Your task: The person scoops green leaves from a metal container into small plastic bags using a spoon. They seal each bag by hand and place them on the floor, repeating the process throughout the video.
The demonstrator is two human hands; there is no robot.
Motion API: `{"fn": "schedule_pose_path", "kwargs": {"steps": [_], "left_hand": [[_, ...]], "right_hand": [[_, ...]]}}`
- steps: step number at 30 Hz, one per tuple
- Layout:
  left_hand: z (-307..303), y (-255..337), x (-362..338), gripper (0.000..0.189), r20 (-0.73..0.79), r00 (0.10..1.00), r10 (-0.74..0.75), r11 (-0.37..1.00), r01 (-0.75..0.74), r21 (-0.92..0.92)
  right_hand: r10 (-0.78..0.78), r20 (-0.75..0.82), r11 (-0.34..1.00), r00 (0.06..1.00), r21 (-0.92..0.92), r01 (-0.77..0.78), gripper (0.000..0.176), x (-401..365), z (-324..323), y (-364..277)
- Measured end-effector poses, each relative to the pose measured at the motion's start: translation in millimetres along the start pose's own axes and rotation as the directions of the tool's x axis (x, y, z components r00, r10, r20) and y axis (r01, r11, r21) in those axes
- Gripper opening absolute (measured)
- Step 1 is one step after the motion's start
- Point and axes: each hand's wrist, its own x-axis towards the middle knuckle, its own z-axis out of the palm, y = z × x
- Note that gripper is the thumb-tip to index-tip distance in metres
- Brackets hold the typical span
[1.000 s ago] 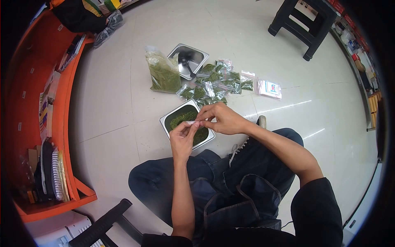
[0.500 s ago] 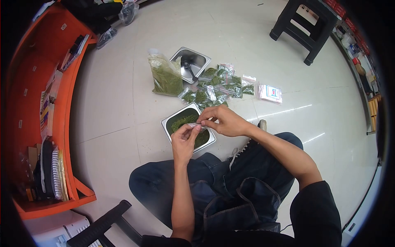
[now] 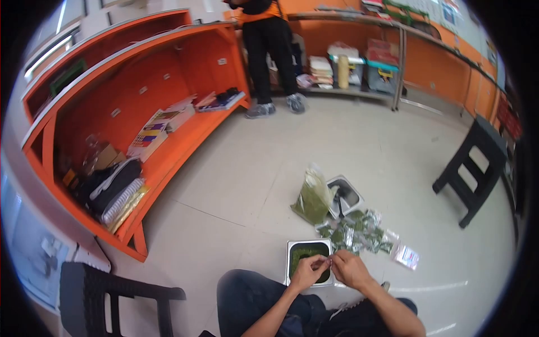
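My left hand (image 3: 309, 271) and my right hand (image 3: 349, 269) meet over the right part of a metal tray (image 3: 289, 264) that holds green flakes. Their fingers are pinched together around a small clear bag, of which only a bit shows between the fingertips. Just behind the tray lies a heap of small clear bags (image 3: 359, 231) with green contents. A large clear bag of green flakes (image 3: 313, 197) stands farther back, beside a second metal tray (image 3: 354, 197) with a dark-handled utensil in it.
A pack of flat bags (image 3: 406, 256) lies right of the heap. Orange shelving (image 3: 185, 143) runs along the left. Black stools stand at the lower left (image 3: 115, 283) and right (image 3: 477, 165). Another person (image 3: 269, 56) stands at the back, by a metal rack (image 3: 402, 67).
The view has tilted up and swung left, so the person at the back and the rack now show. Both hands remain together over the tray.
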Motion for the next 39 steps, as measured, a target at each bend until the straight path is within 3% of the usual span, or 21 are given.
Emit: {"fn": "schedule_pose_path", "kwargs": {"steps": [2, 5, 9, 11, 15, 17, 21, 23, 29, 32, 36, 39], "left_hand": [[-1, -7, 0, 0.018, 0.031, 0.999, -0.023, 0.991, 0.018, 0.135], [1, -10, -2, 0.018, -0.032, 0.995, 0.093, 0.982, -0.086, 0.166], [-1, 5, -3, 0.019, -0.047, 0.977, 0.209, 0.957, -0.194, 0.214], [-2, -1, -1, 0.021, -0.007, 0.975, 0.222, 0.922, -0.207, 0.328], [4, 0, -4, 0.021, -0.089, 0.958, 0.272, 0.944, -0.248, 0.216], [3, -5, -1, 0.021, -0.099, 0.964, 0.246, 0.948, -0.219, 0.229], [0, -7, -1, 0.022, -0.108, 0.967, 0.229, 0.962, -0.208, 0.180], [-1, 1, -2, 0.022, -0.061, 0.982, 0.177, 0.949, -0.154, 0.277], [4, 13, 2, 0.025, -0.070, 0.996, 0.054, 0.955, -0.031, 0.296], [13, 8, -4, 0.026, -0.041, 0.998, 0.036, 0.978, -0.027, 0.209], [16, -6, -5, 0.027, -0.057, 0.998, 0.005, 0.986, 0.005, 0.169], [4, 8, -5, 0.030, -0.195, 0.979, -0.065, 0.994, 0.080, 0.073]], "right_hand": [[-0.004, 0.010, 1.000, 1.000, -0.017, 0.004, 0.021, -2, 1, -2], [-0.012, 0.044, 0.998, 0.999, -0.055, 0.014, 0.028, -2, 0, -6], [-0.050, 0.065, 0.989, 0.997, -0.136, 0.059, 0.020, 0, 0, -5], [-0.060, 0.092, 0.983, 0.994, -0.168, 0.075, 0.017, 2, -1, -6], [-0.020, 0.067, 0.976, 0.998, -0.213, 0.034, 0.011, 4, 1, -13], [0.037, 0.001, 0.984, 0.999, -0.173, -0.036, 0.010, 5, 3, -19], [0.004, 0.011, 0.994, 1.000, -0.108, -0.003, 0.010, 4, 7, -14], [0.020, -0.007, 0.991, 1.000, -0.136, -0.021, 0.010, 2, 10, -10], [0.020, -0.170, 0.978, 0.985, -0.202, -0.054, 0.015, -1, 19, -5], [0.128, -0.199, 0.957, 0.972, -0.233, -0.174, 0.017, 0, 12, 5], [0.073, -0.179, 0.970, 0.981, -0.215, -0.112, 0.017, 5, 6, -11], [0.026, -0.193, 0.991, 0.981, -0.124, -0.051, 0.019, 9, 8, -26]]}}
